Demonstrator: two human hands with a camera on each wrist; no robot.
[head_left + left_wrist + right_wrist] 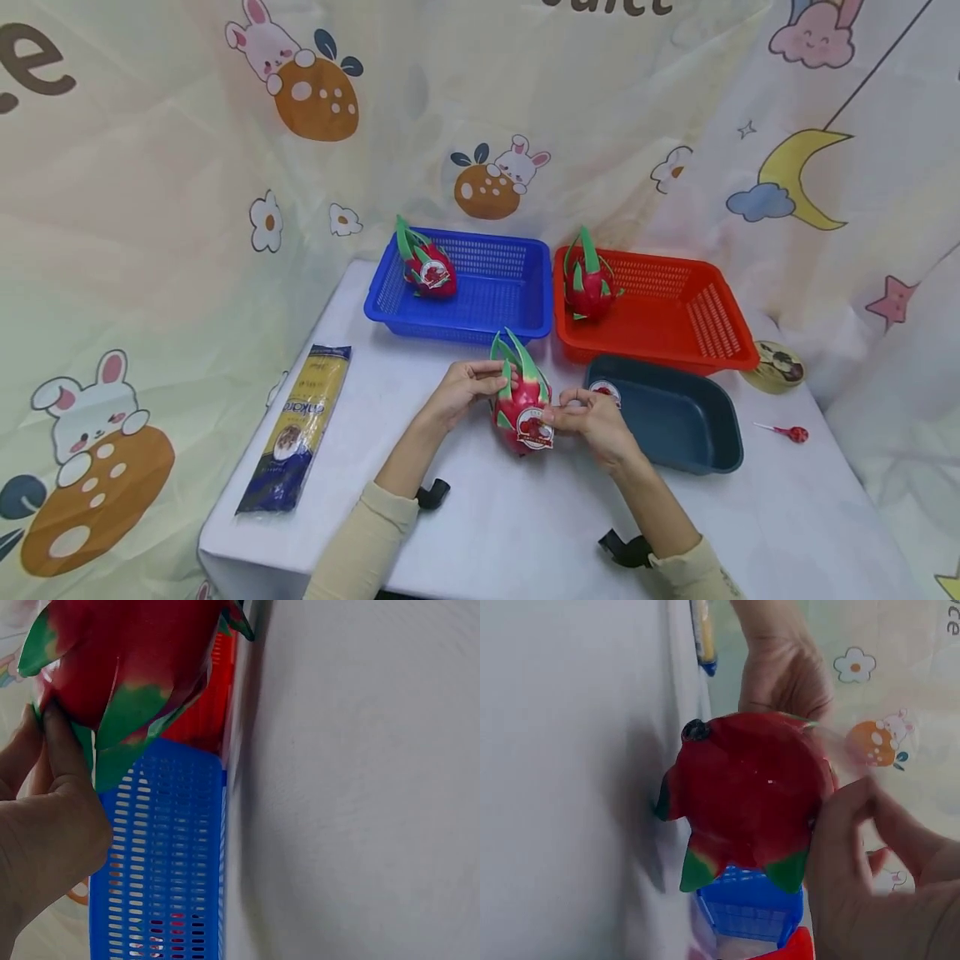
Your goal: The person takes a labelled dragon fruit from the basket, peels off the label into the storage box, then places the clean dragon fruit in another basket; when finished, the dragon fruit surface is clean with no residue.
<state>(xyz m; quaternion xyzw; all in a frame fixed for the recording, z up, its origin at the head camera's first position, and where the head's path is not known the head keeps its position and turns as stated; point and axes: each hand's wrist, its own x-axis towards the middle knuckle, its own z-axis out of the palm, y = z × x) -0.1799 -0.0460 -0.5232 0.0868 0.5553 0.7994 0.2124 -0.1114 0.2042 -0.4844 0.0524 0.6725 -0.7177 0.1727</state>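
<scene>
A red toy dragon fruit (509, 407) with green leaf tips is held just above the table, between both hands. My left hand (463, 393) pinches one of its green leaves, near the top. At its other side, my right hand (602, 423) has thumb and fingertips at the edge of a round white-and-red label (534, 430), pinching it against the fruit's side. In the right wrist view the fruit's rounded red underside (754, 791) with a dark spot faces the camera, and a blurred translucent edge shows by the right fingers.
A blue basket (517, 323) and a red basket (660, 350) stand behind, each with a dragon fruit inside. Right of my hands is a dark teal tray (693, 450), with a round label (604, 390) at its corner. A lollipop (797, 434), round tin (776, 371) and pasta packet (300, 425) lie around.
</scene>
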